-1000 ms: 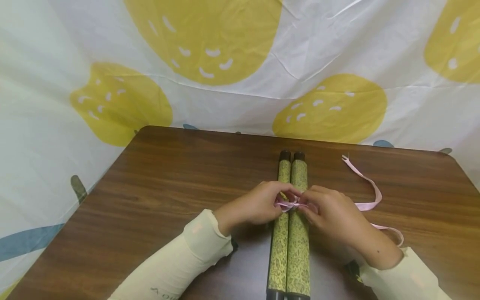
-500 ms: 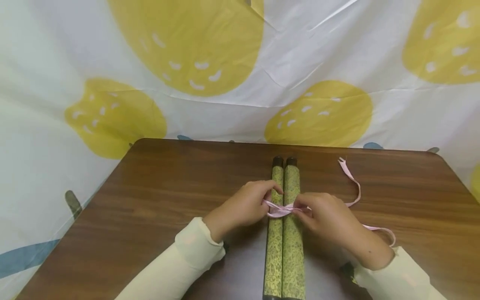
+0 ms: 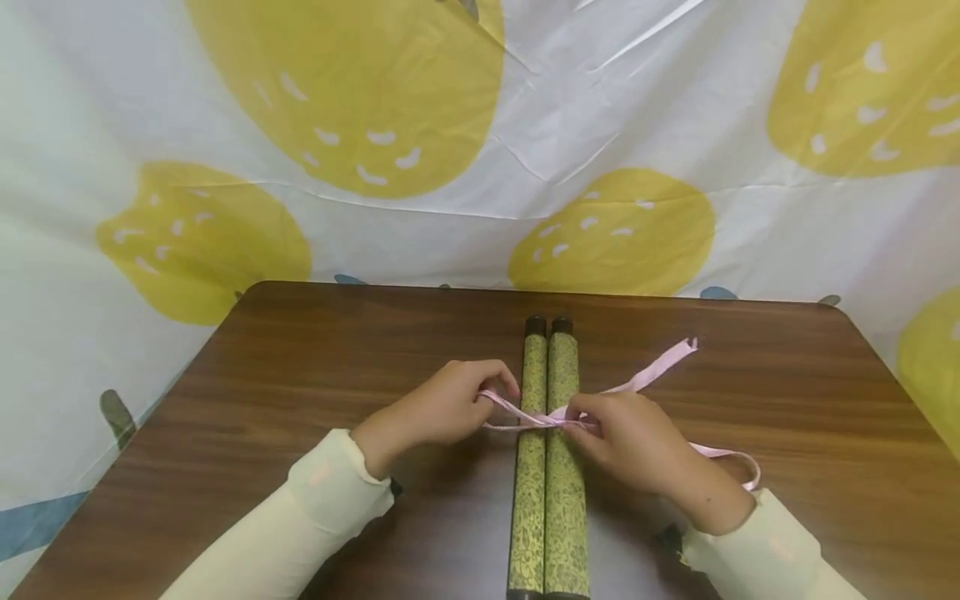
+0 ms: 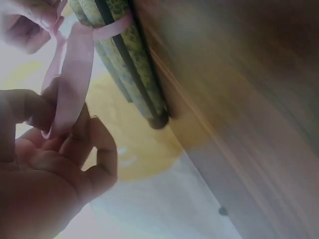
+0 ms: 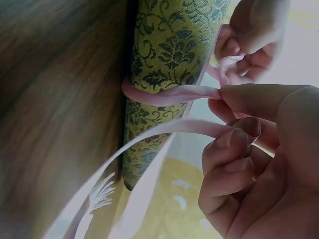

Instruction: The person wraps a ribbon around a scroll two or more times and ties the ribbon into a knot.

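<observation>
Two parallel scroll rolls [image 3: 564, 508] in green-gold patterned cloth with dark end knobs lie side by side. A pink ribbon [image 5: 164, 96] passes around them. On the left, my left hand [image 3: 435, 404] holds a loop of the ribbon [image 4: 76, 82] out past the left roll, pinched between thumb and fingers. Over the right roll, my right hand [image 3: 633, 442] pinches the ribbon close to where its strands cross. In the right wrist view, another strand runs through the curled fingers [image 5: 227, 169] of that hand. The crossing itself is partly covered by the right fingertips.
The rolls lie on a brown wood-grain table [image 3: 322, 358]. One frayed ribbon tail [image 3: 667, 362] stretches to the back right, and another curve of ribbon [image 3: 738, 458] lies beside the right wrist. A lemon-print cloth [image 3: 420, 242] hangs behind the table.
My left hand has moved left, drawing a longer ribbon loop out from the crossing. My right hand stays at the crossing. The back ribbon tail has straightened. The whole view has shifted slightly.
</observation>
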`<action>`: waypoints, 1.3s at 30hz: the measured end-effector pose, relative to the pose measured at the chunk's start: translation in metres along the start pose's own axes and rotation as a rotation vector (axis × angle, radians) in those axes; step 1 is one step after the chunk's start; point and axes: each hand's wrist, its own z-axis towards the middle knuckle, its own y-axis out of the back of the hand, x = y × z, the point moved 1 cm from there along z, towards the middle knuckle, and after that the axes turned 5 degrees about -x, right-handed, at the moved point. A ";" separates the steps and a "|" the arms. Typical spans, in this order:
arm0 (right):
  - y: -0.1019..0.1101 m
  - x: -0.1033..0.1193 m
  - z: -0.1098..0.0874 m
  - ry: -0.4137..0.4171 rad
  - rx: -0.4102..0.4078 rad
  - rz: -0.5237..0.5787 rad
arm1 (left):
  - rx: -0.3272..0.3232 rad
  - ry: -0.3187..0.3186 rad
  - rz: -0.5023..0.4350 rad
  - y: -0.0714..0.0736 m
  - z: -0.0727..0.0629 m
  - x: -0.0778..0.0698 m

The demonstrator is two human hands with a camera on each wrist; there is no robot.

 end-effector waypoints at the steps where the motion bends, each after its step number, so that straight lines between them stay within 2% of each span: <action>1: 0.000 0.000 0.000 -0.007 0.001 0.008 | -0.012 -0.005 -0.001 0.004 -0.003 0.002; 5: 0.002 -0.003 0.000 -0.009 0.017 0.032 | -0.043 0.003 -0.003 0.016 -0.012 0.008; 11: 0.009 -0.010 -0.002 0.021 0.019 0.008 | -0.029 0.065 -0.056 0.034 -0.023 0.015; 15: 0.014 -0.016 -0.005 -0.006 0.028 -0.007 | 0.004 0.111 -0.163 0.044 -0.028 0.017; 18: 0.017 -0.018 -0.009 -0.032 0.045 -0.014 | 0.044 0.121 -0.199 0.050 -0.032 0.018; 27: 0.036 -0.029 -0.023 -0.051 0.072 -0.035 | 0.102 0.121 -0.100 0.068 -0.044 0.029; 34: 0.051 -0.045 -0.034 -0.027 0.063 -0.069 | 0.060 0.109 0.040 0.086 -0.057 0.050; 39: 0.059 -0.053 -0.040 -0.049 0.073 -0.076 | 0.027 0.143 0.061 0.093 -0.066 0.065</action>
